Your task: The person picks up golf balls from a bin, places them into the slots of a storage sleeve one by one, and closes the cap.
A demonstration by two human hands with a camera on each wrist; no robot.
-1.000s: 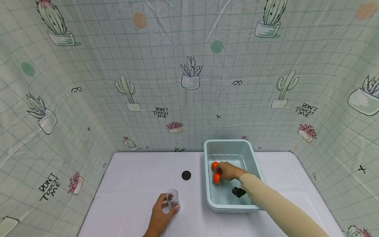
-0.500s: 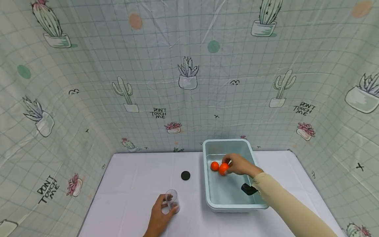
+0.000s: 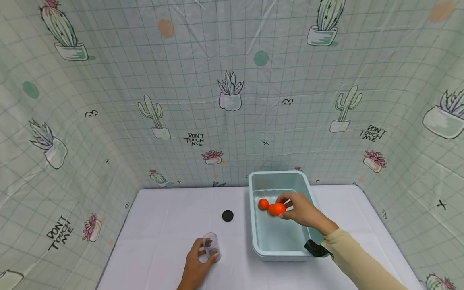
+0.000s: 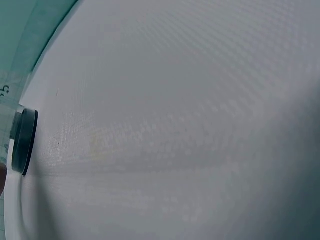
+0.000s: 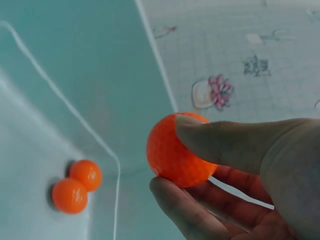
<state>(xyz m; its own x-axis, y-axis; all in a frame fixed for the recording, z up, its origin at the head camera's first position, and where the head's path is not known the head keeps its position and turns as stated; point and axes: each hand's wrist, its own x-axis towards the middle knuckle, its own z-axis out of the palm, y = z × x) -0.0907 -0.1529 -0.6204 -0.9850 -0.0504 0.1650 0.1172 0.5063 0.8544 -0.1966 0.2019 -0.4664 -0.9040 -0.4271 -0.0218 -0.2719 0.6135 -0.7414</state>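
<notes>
Between thumb and fingers my right hand [image 3: 299, 208] pinches an orange dimpled ball [image 5: 177, 150], like a golf ball, raised over the light blue-green bin [image 3: 255, 237]. Two more orange balls [image 5: 70, 195] lie together on the bin floor in the right wrist view. In the head view one of them [image 3: 263, 204] shows fully and the other is partly hidden behind the held ball. My left hand [image 3: 197, 259] grips a clear plastic cylinder [image 3: 214, 246] on the white table, its round opening facing up. A black round lid [image 3: 227, 216] lies on the table beyond the cylinder.
The bin stands on the right half of the table [image 3: 163, 225], its walls rising around the balls. A patterned cactus curtain [image 3: 232, 121] hangs behind and along both sides. A black wrist device [image 3: 316, 248] sits under my right sleeve, overlapping the bin's near right corner.
My right hand has lifted one ball off the bin floor and drawn it back to the right, uncovering the other two. The left hand and cylinder have stayed put.
</notes>
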